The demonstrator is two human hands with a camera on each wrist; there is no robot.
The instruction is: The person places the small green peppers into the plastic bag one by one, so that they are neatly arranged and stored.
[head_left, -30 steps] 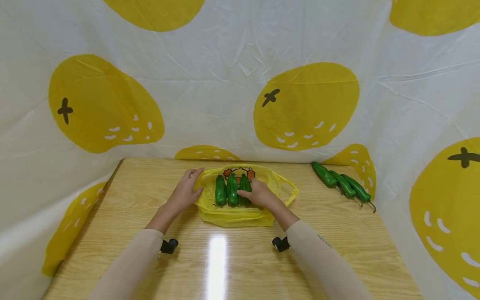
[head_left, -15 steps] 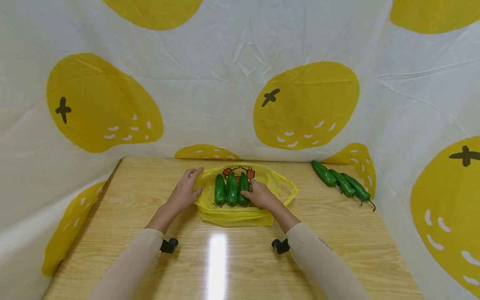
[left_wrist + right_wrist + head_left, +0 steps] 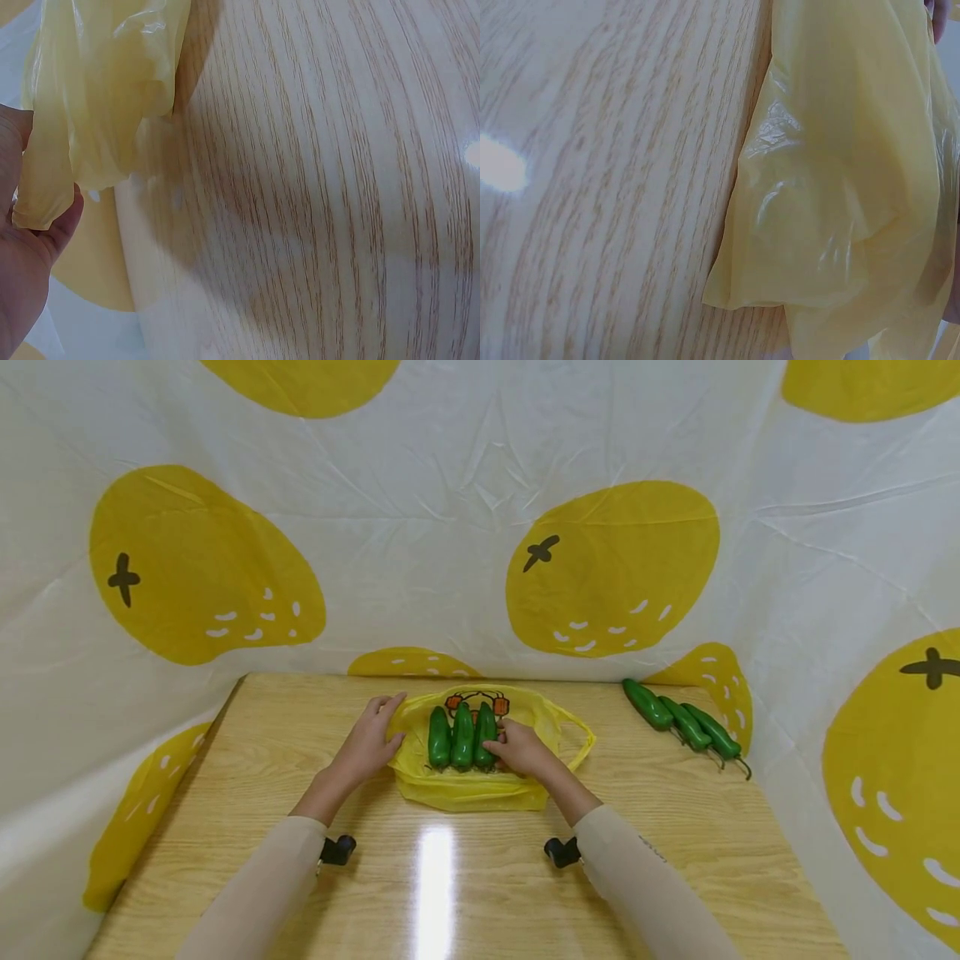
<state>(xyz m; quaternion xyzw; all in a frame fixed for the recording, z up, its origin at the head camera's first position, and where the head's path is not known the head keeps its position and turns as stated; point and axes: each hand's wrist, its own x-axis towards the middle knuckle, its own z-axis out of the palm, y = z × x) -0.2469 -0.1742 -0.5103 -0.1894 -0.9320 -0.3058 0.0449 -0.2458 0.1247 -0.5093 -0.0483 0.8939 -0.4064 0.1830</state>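
A yellow plastic bag (image 3: 468, 793) lies spread open on the table, with a dark and orange print on its inside. Three long green peppers sit side by side in its mouth: a left one (image 3: 439, 739), a middle one (image 3: 462, 739) and a right one (image 3: 485, 735). My left hand (image 3: 369, 742) holds the bag's left edge; the left wrist view shows the yellow film (image 3: 105, 97) between thumb and fingers. My right hand (image 3: 522, 748) is at the right pepper, thumb and curled fingers against its side. In the right wrist view, the bag (image 3: 832, 187) hides most of that hand.
Several things surround the bag: three more green peppers (image 3: 682, 722) lie in a slanted row at the table's back right, and a bag handle (image 3: 581, 735) loops out to the right. A white cloth (image 3: 420, 585) with yellow fruit prints stands behind and along both sides of the wooden table (image 3: 495, 885).
My right hand has drawn back slightly to the right, so more of the right pepper shows, and it stands straighter beside the middle one. My left hand stays at the bag's edge.
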